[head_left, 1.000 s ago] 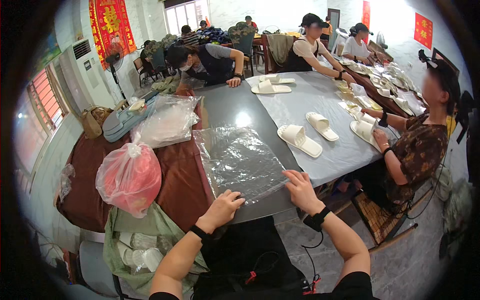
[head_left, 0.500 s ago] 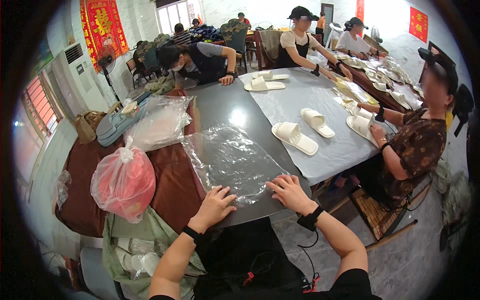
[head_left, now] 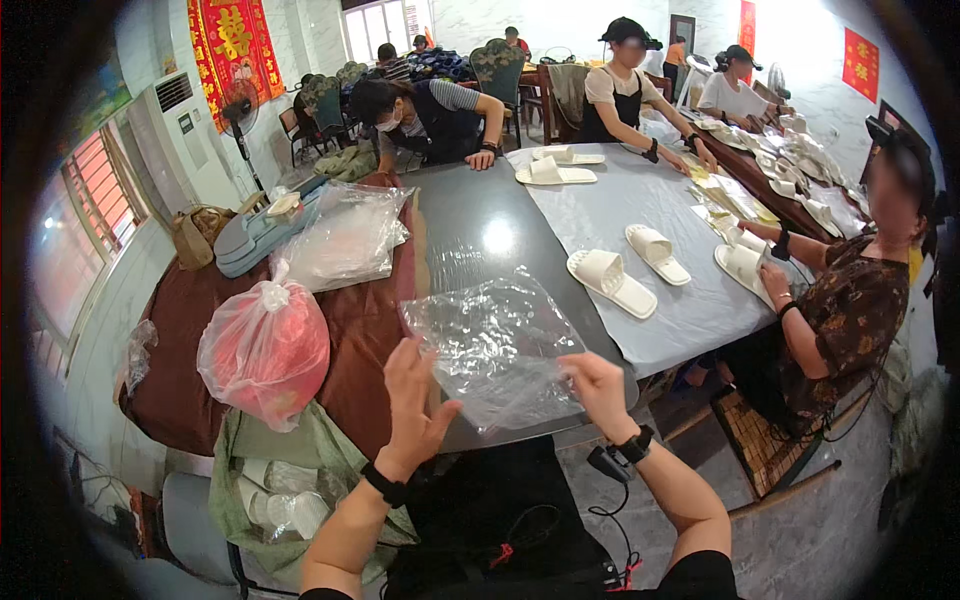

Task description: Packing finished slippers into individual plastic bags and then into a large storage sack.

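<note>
A clear plastic bag [head_left: 495, 345] lies crumpled on the dark grey table [head_left: 480, 235] in front of me. My left hand [head_left: 415, 400] is raised at the bag's near left corner, fingers spread, touching its edge. My right hand [head_left: 598, 390] pinches the bag's near right edge. Both wrists wear black bands. A pair of white slippers [head_left: 630, 268] rests on the grey cloth [head_left: 640, 210] a little beyond the bag, to the right.
A pink-red tied plastic bag [head_left: 265, 350] sits on the brown cover at left. A stack of clear bags [head_left: 345, 235] lies further back. A person in a patterned top [head_left: 850, 310] sits at right; other people work at the far end with more slippers [head_left: 555, 165].
Both hands have lifted off the flattened bag and now hold its near edge, which has risen and crumpled. My view has shifted slightly.
</note>
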Demonstrator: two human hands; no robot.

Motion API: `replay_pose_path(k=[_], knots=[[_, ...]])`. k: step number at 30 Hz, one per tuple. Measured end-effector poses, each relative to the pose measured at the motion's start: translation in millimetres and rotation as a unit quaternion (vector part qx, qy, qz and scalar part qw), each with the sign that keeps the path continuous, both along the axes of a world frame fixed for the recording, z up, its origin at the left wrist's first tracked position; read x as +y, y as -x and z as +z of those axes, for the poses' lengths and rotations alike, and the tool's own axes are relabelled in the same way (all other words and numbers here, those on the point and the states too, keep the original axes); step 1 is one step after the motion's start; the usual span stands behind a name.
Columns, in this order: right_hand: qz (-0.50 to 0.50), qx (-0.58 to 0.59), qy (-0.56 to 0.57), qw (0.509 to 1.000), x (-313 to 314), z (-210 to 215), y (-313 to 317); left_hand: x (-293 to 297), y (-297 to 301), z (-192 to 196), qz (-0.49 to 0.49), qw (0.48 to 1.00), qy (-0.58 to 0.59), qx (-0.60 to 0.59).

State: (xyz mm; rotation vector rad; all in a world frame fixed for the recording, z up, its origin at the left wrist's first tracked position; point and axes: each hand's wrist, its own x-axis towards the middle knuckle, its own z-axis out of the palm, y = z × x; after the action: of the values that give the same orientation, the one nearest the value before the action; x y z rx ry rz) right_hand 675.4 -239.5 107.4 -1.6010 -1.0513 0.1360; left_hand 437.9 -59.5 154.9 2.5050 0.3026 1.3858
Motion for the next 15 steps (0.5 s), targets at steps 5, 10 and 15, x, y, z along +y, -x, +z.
replay_pose_path(k=[5, 10, 15], knots=[[0.102, 0.517, -0.185, 0.830, 3, 22, 10, -14, 13, -8, -0.030, 0.995, 0.085, -0.032], [0.140, 0.640, -0.231, 0.719, 24, 1, 30, -44, 1, 0, -0.008, 0.998, -0.024, 0.054], [0.233, 0.750, -0.329, 0.523, 31, -43, 26, -60, -13, 7, 0.056, 0.991, -0.084, 0.090]])
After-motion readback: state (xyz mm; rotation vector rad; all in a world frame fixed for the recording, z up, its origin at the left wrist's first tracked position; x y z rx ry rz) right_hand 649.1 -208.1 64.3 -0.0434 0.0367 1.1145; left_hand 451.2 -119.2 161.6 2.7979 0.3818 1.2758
